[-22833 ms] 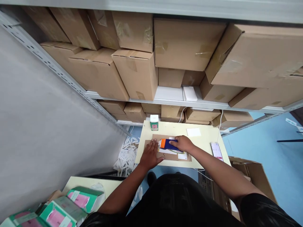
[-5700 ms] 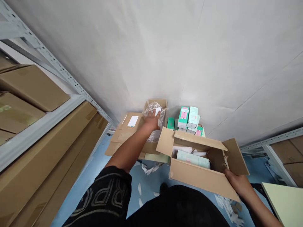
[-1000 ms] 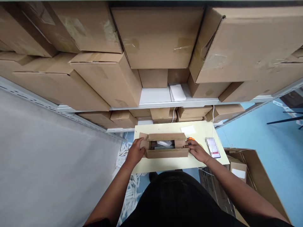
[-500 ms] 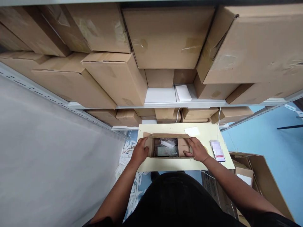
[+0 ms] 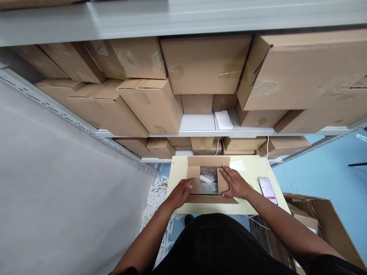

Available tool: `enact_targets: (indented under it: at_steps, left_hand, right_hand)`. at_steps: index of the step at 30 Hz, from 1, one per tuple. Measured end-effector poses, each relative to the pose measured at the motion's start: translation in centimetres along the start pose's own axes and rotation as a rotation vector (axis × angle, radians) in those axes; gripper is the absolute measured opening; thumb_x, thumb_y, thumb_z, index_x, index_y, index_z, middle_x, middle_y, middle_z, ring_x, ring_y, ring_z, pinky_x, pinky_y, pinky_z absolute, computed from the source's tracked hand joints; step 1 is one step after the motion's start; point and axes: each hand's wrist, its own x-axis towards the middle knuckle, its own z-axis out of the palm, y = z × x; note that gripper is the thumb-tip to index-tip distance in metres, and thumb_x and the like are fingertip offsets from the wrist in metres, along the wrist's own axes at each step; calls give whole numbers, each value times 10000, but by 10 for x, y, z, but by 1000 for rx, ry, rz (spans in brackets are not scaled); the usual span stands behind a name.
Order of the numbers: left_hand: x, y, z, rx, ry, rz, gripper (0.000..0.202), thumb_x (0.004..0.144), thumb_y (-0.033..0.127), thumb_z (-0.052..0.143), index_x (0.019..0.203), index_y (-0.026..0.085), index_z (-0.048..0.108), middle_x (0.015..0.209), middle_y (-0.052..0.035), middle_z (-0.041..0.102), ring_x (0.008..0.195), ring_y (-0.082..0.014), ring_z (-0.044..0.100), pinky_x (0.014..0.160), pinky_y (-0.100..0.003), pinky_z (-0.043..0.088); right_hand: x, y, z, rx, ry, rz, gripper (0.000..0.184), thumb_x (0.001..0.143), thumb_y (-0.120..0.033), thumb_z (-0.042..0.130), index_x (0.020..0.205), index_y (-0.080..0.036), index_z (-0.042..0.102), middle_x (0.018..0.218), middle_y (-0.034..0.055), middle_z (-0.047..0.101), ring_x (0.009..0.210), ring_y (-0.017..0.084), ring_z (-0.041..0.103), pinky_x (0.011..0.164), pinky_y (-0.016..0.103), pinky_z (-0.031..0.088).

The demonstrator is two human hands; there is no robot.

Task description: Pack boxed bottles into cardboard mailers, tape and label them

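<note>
A small cardboard box [image 5: 208,161] sits on the pale yellow table with its top flaps parted. Clear plastic wrapping [image 5: 209,188] and a white item [image 5: 207,178] show through the gap; the rest of the contents is hidden. My right hand [image 5: 235,182] lies spread over the right side flap [image 5: 223,180], which is folded inward. At the left side flap [image 5: 194,179], also folded in, my left hand [image 5: 182,192] touches the edge with its fingers stretched out. The long back and front flaps lean outward.
Shelves [image 5: 200,133] stacked with cardboard cartons [image 5: 206,67] rise behind the table [image 5: 177,166]. A phone [image 5: 267,190] lies at the table's right, near a white paper [image 5: 237,165]. White scraps [image 5: 153,200] cover the floor at left; a large open carton [image 5: 329,221] stands at right.
Both side flaps have been pressed down inward, and the long flaps have tipped outward. My left hand has shifted onto the flap's edge. The view has tilted up.
</note>
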Motion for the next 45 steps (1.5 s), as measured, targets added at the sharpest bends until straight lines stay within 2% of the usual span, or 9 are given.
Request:
enact_targets:
  at_steps: [7, 13, 19, 25, 30, 36, 39, 42, 45]
  left_hand:
    - [-2, -17, 7, -166, 57, -20, 587, 1059, 546, 291, 1251, 212, 734, 1339, -113, 686, 1341, -250, 561, 1197, -458, 386]
    - [1, -24, 13, -341, 128, -112, 620, 1036, 617, 318, 1213, 188, 730, 1296, -135, 689, 1276, -255, 605, 1177, -434, 396]
    - [4, -36, 17, -594, 323, -257, 646, 1003, 657, 378, 1487, 233, 428, 1296, -123, 605, 1053, -207, 663, 949, -405, 551]
    - [16, -28, 17, -170, 344, -125, 516, 1011, 512, 475, 1460, 259, 498, 1249, -94, 542, 1102, -212, 602, 964, -379, 527]
    - [28, -21, 26, 186, 392, -77, 293, 1003, 403, 504, 1131, 220, 694, 1114, -90, 566, 1062, -244, 595, 911, -379, 541]
    - [27, -21, 39, 595, 414, -26, 223, 989, 284, 521, 1088, 185, 696, 1148, -137, 594, 1044, -298, 560, 949, -466, 485]
    - [29, -16, 44, 775, 288, 37, 237, 982, 190, 484, 1070, 184, 704, 1149, -148, 630, 1036, -318, 567, 919, -496, 468]
    - [31, -15, 52, 786, 144, 129, 348, 953, 93, 449, 1204, 170, 677, 1139, -136, 657, 1033, -292, 598, 893, -441, 498]
    - [32, -16, 61, 703, 147, 121, 423, 933, 73, 452, 1303, 154, 640, 1208, -131, 661, 1073, -273, 618, 911, -403, 529]
  right_hand:
    - [-44, 9, -13, 28, 101, -18, 770, 876, -242, 573, 1613, -232, 352, 1605, 112, 446, 1505, 312, 377, 1239, 543, 290]
    - [-96, -11, 11, 175, 96, 79, 752, 908, -439, 634, 1582, -232, 373, 1600, 146, 436, 1470, 347, 413, 1200, 546, 356]
    - [-47, -42, 51, 373, 469, 560, 428, 957, -543, 515, 1200, -192, 551, 1141, 137, 647, 1053, 298, 641, 940, 472, 539]
    - [-30, -39, 65, 413, 521, 632, 582, 889, -589, 586, 1276, -167, 478, 1007, 94, 627, 888, 278, 630, 836, 447, 536]
    - [-31, -42, 66, 411, 544, 645, 674, 896, -577, 584, 1400, -161, 420, 1010, 81, 639, 891, 269, 627, 866, 433, 525]
    - [-59, -22, 54, 144, 386, 748, 418, 976, -474, 422, 1163, -161, 627, 1137, 162, 678, 1091, 302, 613, 948, 417, 468]
    - [-73, -2, 53, -115, 92, 1025, 422, 915, -478, 516, 1124, -149, 677, 1180, 201, 671, 1125, 370, 588, 914, 487, 444]
    - [-75, 11, 58, -186, -144, 1080, 363, 927, -429, 519, 1063, -156, 717, 1140, 193, 691, 1123, 374, 586, 877, 486, 431]
    - [-73, 15, 61, -244, -75, 994, 367, 974, -366, 444, 1031, -139, 727, 1112, 206, 699, 1137, 373, 577, 875, 480, 421]
